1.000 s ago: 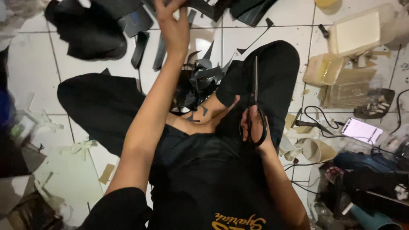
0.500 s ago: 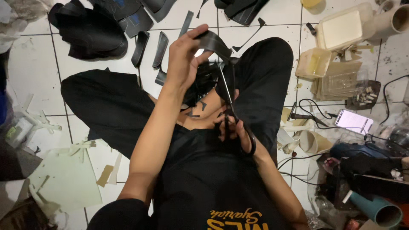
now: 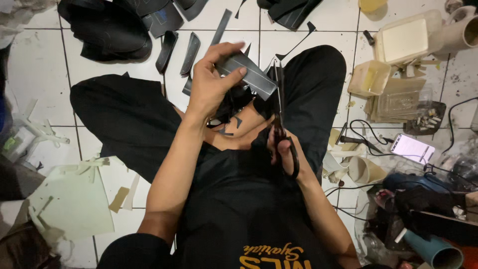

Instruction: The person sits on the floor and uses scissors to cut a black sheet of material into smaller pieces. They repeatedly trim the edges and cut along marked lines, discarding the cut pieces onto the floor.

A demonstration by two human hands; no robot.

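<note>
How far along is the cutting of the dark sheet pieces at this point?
Done: several cut dark strips lie on the tiled floor, with offcuts in the lap. In hand: the left hand holds a dark sheet piece up against the blades of the scissors, gripped by the right hand. Left: uncut dark material is piled ahead.

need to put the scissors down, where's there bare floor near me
Bare tile lies left of the left knee, below the black pile, and in a smaller patch above the right knee, beside the white tub. The right side is crowded: cables, phone, cups. The lower left holds paper scraps.
</note>
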